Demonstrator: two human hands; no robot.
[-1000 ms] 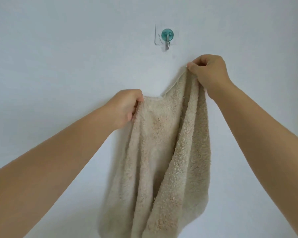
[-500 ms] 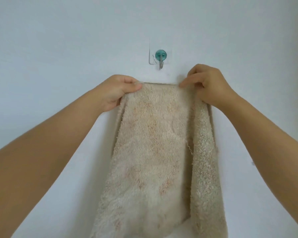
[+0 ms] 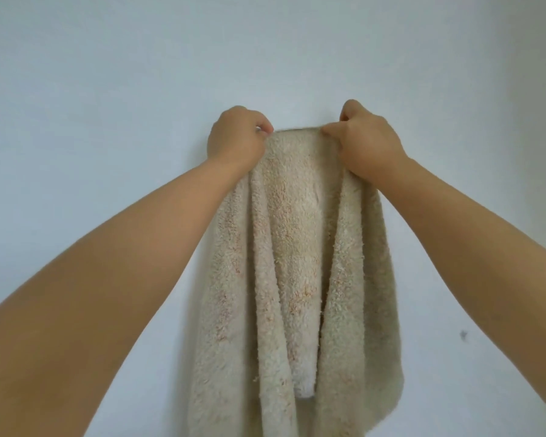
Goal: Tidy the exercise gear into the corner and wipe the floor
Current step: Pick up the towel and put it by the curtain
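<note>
Head view: both bare arms were raised toward a pale blue-white painted wall [image 3: 108, 89].
Left hand [image 3: 235, 138]: its fingers were curled and clamped on the top left corner of a beige, fluffy terry towel [image 3: 284, 247], held up against the wall.
Towel: it was held by its upper edge, stretched between the two hands, and hung down in long vertical folds close to the wall; faint reddish-orange stains were seen on the pile, and its bottom edge was cut off by the frame.
Right hand [image 3: 368, 143]: the top right corner was pinched between curled fingers and thumb.
Far right: a small dark mark [image 3: 463, 334] was seen on the wall.
</note>
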